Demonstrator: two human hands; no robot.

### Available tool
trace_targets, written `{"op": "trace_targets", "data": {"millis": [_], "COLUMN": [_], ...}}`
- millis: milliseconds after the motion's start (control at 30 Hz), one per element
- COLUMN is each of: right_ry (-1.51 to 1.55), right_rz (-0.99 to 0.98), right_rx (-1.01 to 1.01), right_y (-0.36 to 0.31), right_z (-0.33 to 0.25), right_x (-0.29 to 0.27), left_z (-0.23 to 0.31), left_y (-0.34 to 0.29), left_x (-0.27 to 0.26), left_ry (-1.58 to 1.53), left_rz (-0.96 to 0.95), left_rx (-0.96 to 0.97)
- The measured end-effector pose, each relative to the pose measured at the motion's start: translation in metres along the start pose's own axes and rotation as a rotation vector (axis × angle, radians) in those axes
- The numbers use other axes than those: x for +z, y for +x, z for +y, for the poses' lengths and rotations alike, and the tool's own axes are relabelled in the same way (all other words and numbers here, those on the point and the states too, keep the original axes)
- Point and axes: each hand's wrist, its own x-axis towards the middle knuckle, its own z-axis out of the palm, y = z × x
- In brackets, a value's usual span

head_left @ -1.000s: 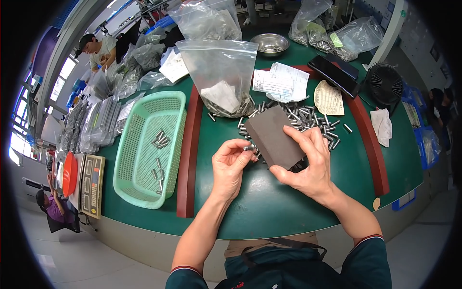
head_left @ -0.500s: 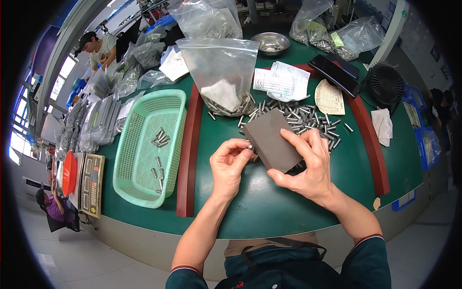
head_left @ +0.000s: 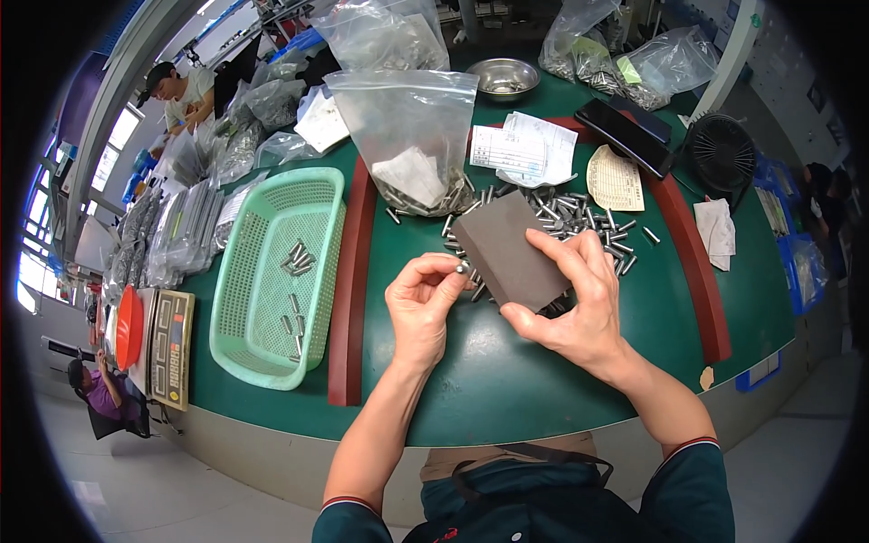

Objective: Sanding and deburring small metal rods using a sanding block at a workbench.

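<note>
My left hand [head_left: 419,308] pinches a small metal pin [head_left: 461,269] between thumb and fingertips; its round end faces up. Just right of it, my right hand [head_left: 584,303] grips a grey-brown rectangular block [head_left: 511,249] with a matte surface, thumb at the lower edge and fingers over the far side. The block is tilted and covers part of a heap of loose metal pins [head_left: 588,217] on the green table [head_left: 471,380]. At the left, several similar pins [head_left: 296,260] lie in two groups inside a green plastic basket [head_left: 237,362].
Red-brown rails [head_left: 351,299] border the work area. Behind the heap stand a clear bag of pins [head_left: 407,127], paper slips [head_left: 525,149] and a metal bowl [head_left: 504,77]. A phone [head_left: 625,136] and black fan [head_left: 720,149] are right; a scale [head_left: 170,348] is far left.
My left hand has shifted slightly left with the pin, widening the gap to the block. My right hand still holds the block in nearly the same place.
</note>
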Motion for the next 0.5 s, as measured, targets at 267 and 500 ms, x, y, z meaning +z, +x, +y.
{"op": "trace_targets", "data": {"millis": [267, 500], "right_ry": [0.004, 0.001], "right_rz": [-0.040, -0.017], "right_rx": [0.007, 0.006], "right_y": [-0.0036, -0.0040], "right_z": [-0.0073, -0.0034], "right_x": [-0.0016, 0.0008], "left_z": [0.0019, 0.0041], "left_y": [-0.0004, -0.0007], "left_x": [-0.0034, 0.0007], "left_ry": [-0.034, 0.045], "left_rz": [0.082, 0.085], "left_rx": [-0.059, -0.039]}}
